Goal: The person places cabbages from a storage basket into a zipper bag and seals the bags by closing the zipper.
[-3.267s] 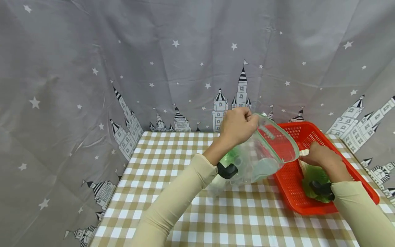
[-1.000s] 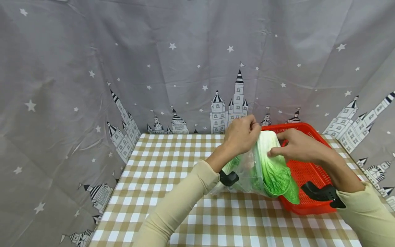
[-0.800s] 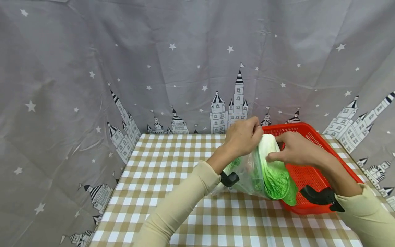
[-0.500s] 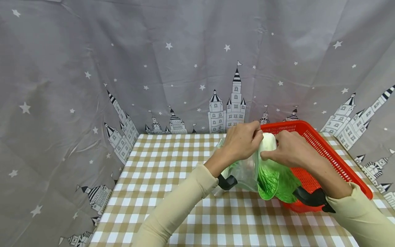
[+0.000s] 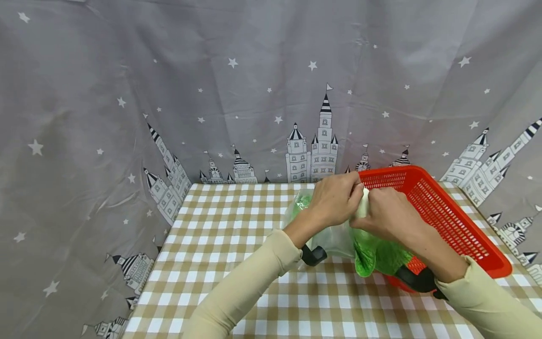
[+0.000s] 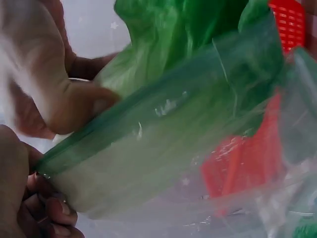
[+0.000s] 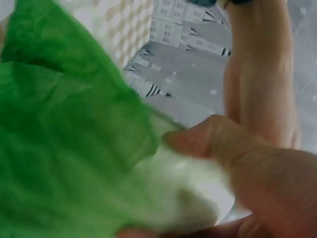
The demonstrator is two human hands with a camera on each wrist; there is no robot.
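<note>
My left hand pinches the rim of a clear plastic zip bag with a greenish band along its mouth, seen close in the left wrist view. In my right hand, thumb and fingers grip the pale stem end of a Chinese cabbage. Its white part shows through the bag film in the left wrist view, while the green leaves spread outside the mouth. Other green produce shows through the bag's far left side, partly hidden by my left hand.
A red mesh basket stands on the right, just behind and under my right forearm. The table has a brown-and-white checked cloth. A grey curtain printed with castles and stars hangs behind it.
My right hand has lifted the cabbage out of the red basket and brought it left to the bag's mouth, its stem end now pushed in closer to my left hand. The left hand keeps its hold.
</note>
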